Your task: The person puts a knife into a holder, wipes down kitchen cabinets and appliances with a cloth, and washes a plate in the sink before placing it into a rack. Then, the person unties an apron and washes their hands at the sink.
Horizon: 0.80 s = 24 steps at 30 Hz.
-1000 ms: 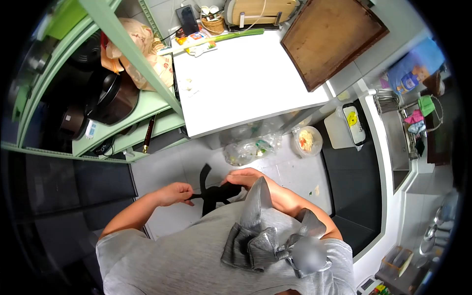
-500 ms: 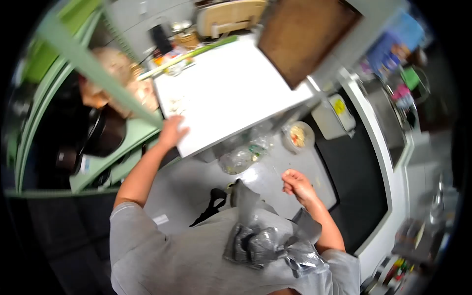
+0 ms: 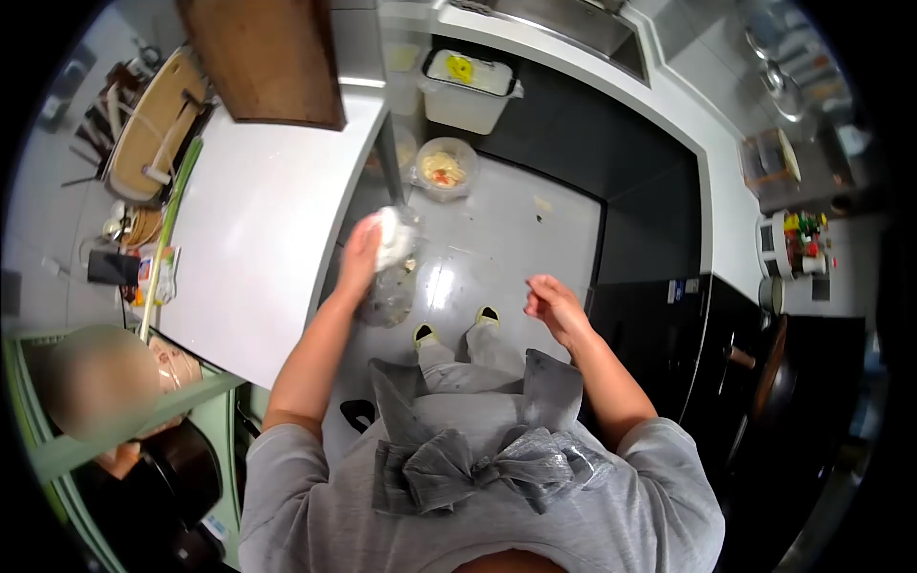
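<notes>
My left hand (image 3: 359, 253) is closed on a soft-looking white wad (image 3: 393, 239), blurred, whose material I cannot make out. It is held beyond the right edge of the white table (image 3: 263, 205), above the floor. Below it lie clear plastic bags (image 3: 389, 298), partly hidden by the hand. My right hand (image 3: 554, 304) hangs over the grey floor with its fingers curled in, and nothing shows in it. Farther ahead, a clear tub (image 3: 446, 170) with pale and reddish scraps sits on the floor.
A lidless white bin (image 3: 468, 100) stands against the black cabinets (image 3: 650, 181). On the table's left side lies a long green stalk (image 3: 177, 205), and a brown board (image 3: 272, 62) stands at its far end. A green shelf (image 3: 181, 411) is at lower left.
My left hand has left the tabletop and now holds the white wad off its right edge. The view has turned right towards the bin and cabinets. My right hand stays curled.
</notes>
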{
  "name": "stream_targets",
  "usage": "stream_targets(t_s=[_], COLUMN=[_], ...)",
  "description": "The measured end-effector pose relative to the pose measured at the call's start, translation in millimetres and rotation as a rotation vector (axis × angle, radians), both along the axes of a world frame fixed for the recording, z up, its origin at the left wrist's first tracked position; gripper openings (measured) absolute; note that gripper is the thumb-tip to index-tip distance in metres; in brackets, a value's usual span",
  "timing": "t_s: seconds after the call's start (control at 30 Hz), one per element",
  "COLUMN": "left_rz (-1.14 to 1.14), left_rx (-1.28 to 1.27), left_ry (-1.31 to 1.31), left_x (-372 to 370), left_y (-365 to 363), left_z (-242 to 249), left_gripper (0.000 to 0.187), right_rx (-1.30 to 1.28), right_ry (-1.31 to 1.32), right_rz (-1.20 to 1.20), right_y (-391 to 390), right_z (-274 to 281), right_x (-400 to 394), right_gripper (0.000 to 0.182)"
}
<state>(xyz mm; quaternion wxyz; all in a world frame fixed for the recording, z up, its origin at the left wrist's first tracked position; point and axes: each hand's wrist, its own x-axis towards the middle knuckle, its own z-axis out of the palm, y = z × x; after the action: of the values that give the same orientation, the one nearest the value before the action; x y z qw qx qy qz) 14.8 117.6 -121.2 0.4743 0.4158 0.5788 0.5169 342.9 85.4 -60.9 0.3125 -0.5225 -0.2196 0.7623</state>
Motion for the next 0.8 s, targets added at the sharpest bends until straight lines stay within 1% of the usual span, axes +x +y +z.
stream_targets(t_s=[0.03, 0.07, 0.1, 0.17, 0.2, 0.23, 0.27, 0.3, 0.37, 0.4, 0.43, 0.5, 0.53, 0.57, 0.63, 0.67, 0.7, 0.77, 0.8], left_rz=[-0.073, -0.186, -0.296, -0.432, -0.443, -0.506, -0.562, -0.567, -0.702, -0.699, -0.694, -0.568, -0.56, -0.556, -0.302, -0.216, -0.212, -0.062, -0.051], left_rx=[-0.134, -0.168, -0.201, -0.121, -0.117, 0.035, 0.191, 0.206, -0.035, -0.178, -0.17, -0.095, -0.067, -0.057, -0.2, -0.256, -0.248, -0.071, -0.05], left_ry=[-0.335, -0.49, -0.643, -0.559, -0.555, -0.414, -0.269, -0.26, 0.013, 0.049, 0.058, -0.187, -0.21, -0.207, -0.656, -0.752, -0.752, -0.957, -0.966], left_x=[28.8, 55.7, 80.6, 134.1, 145.8, 155.4, 162.3, 164.7, 166.9, 170.6, 176.2, 189.7, 197.8, 205.2, 221.5, 225.9, 228.8, 237.3, 243.6], left_y=[10.5, 15.5, 19.3, 26.2, 27.3, 28.7, 31.1, 29.9, 25.5, 31.1, 36.3, 47.9, 56.0, 64.4, 83.1, 97.3, 110.4, 134.4, 140.8], left_z=[0.0, 12.8, 29.6, 46.0, 40.4, 31.9, 24.6, 36.5, 73.8, 82.1, 81.4, 72.6, 70.3, 67.5, 86.3, 93.1, 95.1, 98.0, 107.4], left_gripper=[0.036, 0.038, 0.041, 0.048, 0.048, 0.049, 0.05, 0.05, 0.042, 0.036, 0.036, 0.029, 0.028, 0.028, 0.032, 0.037, 0.037, 0.036, 0.034], right_rx=[0.094, 0.187, 0.211, 0.245, 0.321, 0.4, 0.482, 0.5, 0.561, 0.589, 0.598, 0.47, 0.387, 0.397, 0.438, 0.434, 0.44, 0.473, 0.473], right_ry=[-0.111, -0.222, -0.23, -0.241, -0.108, 0.024, -0.051, -0.046, -0.196, -0.143, -0.134, -0.163, -0.179, -0.177, -0.042, 0.004, 0.006, 0.071, 0.035], right_rz=[-0.057, -0.109, -0.163, -0.241, -0.165, -0.084, -0.155, -0.159, -0.347, -0.383, -0.382, -0.277, -0.271, -0.267, -0.227, -0.23, -0.223, -0.42, -0.44], right_y=[2.2, 6.3, 12.3, 29.6, 40.2, 47.6, 50.5, 53.9, 60.5, 64.6, 67.3, 72.5, 76.5, 84.1, 100.2, 107.1, 112.7, 124.7, 131.2], right_z=[14.6, 24.7, 28.2, 30.0, 28.2, 26.1, 22.2, 21.0, 18.0, 20.0, 22.7, 34.6, 48.7, 45.2, 33.1, 31.4, 31.7, 31.1, 32.4], right_x=[-12.0, -22.8, -28.6, -29.1, -28.9, -29.5, -29.2, -24.2, -14.7, -9.0, 0.1, 18.1, 25.2, 36.4, 64.9, 80.9, 92.9, 116.2, 126.6], right_gripper=[0.017, 0.021, 0.024, 0.027, 0.026, 0.025, 0.019, 0.019, 0.015, 0.013, 0.013, 0.014, 0.013, 0.013, 0.013, 0.014, 0.014, 0.015, 0.015])
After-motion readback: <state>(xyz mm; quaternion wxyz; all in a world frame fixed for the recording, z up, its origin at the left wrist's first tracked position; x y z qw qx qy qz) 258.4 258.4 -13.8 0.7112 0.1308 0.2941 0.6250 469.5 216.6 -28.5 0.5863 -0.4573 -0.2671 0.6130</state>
